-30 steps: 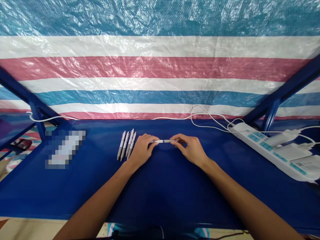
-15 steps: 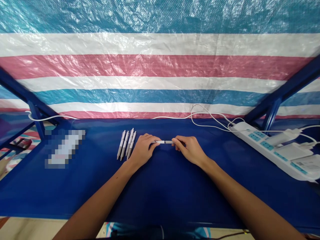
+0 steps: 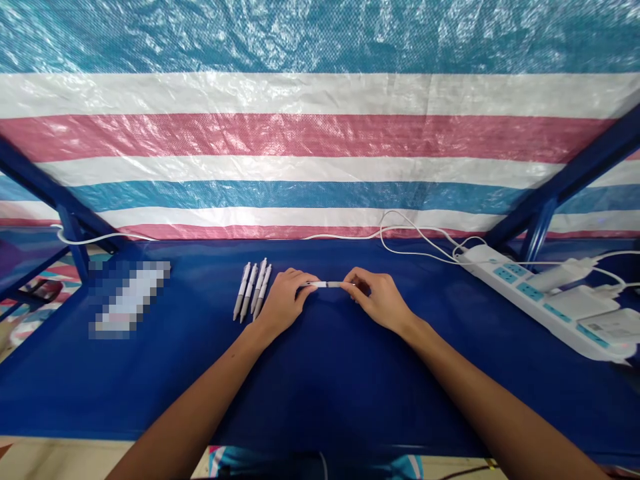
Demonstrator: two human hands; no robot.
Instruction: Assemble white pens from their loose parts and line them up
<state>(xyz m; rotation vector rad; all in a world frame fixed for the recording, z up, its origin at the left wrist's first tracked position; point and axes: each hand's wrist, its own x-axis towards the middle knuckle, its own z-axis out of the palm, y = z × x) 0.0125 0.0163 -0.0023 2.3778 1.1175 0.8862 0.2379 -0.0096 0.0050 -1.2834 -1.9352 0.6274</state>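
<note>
A white pen with a grey grip (image 3: 321,285) lies level between my two hands, just above or on the blue tabletop. My left hand (image 3: 289,293) pinches its white end between thumb and fingers. At the grey end, my right hand (image 3: 376,293) has thumb and forefinger closed on the grip near the tip. A dark band shows around the middle of the barrel. Just left of my left hand, several similar white-and-grey pens (image 3: 250,290) lie side by side with their grey ends toward me; my hand partly covers the nearest one.
A white power strip (image 3: 537,300) with plugged-in adapters sits at the right. White cables (image 3: 415,233) loop along the back edge. On the left lies a blurred-out pale object (image 3: 133,297). A striped plastic sheet (image 3: 320,133) hangs behind the blue table (image 3: 320,393).
The fingers of my right hand have shifted their hold on the pen's grey end, thumb now further along it. My left hand stays nearly still. The view has tilted slightly.
</note>
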